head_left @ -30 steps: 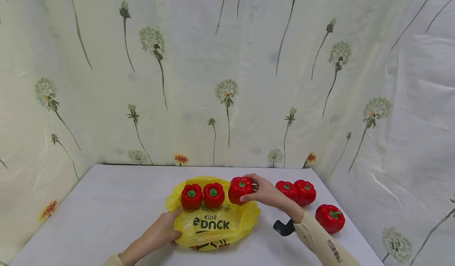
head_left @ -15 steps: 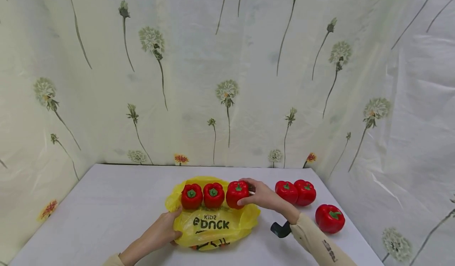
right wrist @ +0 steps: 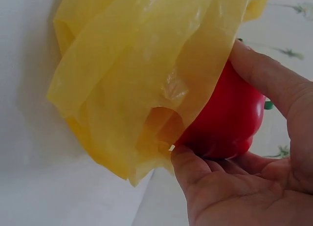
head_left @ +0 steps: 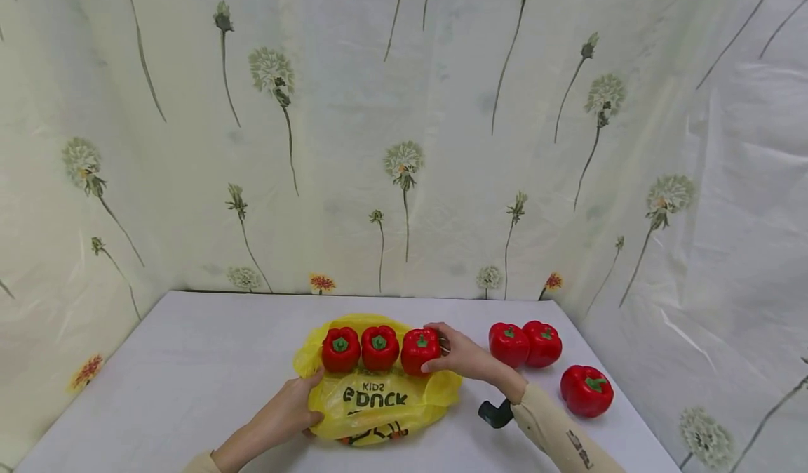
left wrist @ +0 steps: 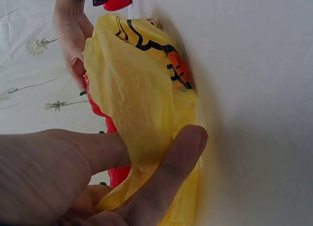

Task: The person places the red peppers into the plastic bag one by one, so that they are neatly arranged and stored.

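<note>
A yellow plastic bag (head_left: 379,417) with dark printing lies on the white table. My left hand (head_left: 293,403) pinches its left edge; in the left wrist view the thumb and a finger have the thin yellow film (left wrist: 137,94) between them. Two red bell peppers (head_left: 341,350) with green stems sit side by side on the bag. To their right, my right hand (head_left: 467,354) grips a third red bell pepper (head_left: 419,352) from its right side, low at the bag. In the right wrist view, the bag's film partly covers this pepper (right wrist: 230,113).
Two more red bell peppers (head_left: 508,344) touch each other at the right, and another pepper (head_left: 586,391) stands nearer the right table edge. A dark curved object (head_left: 495,414) shows beside the right forearm. A flowered curtain (head_left: 404,122) hangs behind the table (head_left: 189,361).
My right hand has moved slightly left and down with its pepper, bringing it level with the two on the bag. The left hand stays on the bag's edge.
</note>
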Demonstrator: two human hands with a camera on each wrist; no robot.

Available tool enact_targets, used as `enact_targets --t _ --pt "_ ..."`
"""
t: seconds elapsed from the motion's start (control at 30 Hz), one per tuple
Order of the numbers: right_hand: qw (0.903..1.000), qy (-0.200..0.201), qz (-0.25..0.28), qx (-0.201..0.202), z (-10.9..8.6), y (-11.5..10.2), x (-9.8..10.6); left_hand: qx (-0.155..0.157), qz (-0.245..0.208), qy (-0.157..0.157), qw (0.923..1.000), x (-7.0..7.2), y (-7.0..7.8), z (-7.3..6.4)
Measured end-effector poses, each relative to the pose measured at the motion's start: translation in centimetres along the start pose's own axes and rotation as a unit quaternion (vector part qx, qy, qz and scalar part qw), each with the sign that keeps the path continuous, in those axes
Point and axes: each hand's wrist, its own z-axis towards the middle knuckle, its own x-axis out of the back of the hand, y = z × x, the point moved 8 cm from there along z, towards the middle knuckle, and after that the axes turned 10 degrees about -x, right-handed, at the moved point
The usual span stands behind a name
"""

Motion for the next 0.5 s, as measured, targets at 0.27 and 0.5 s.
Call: enact_targets --t 0.27,0.5 --pt "0.9998 -0.009 -0.015 -0.005 0.25 0.50 -0.58 0.006 0.007 -0.003 1.0000 -0.05 0.09 0.01" --pt "0.9994 0.013 -0.023 -0.021 0.62 0.76 -0.58 0.001 0.012 -0.001 0.9999 -0.05 0.13 0.00"
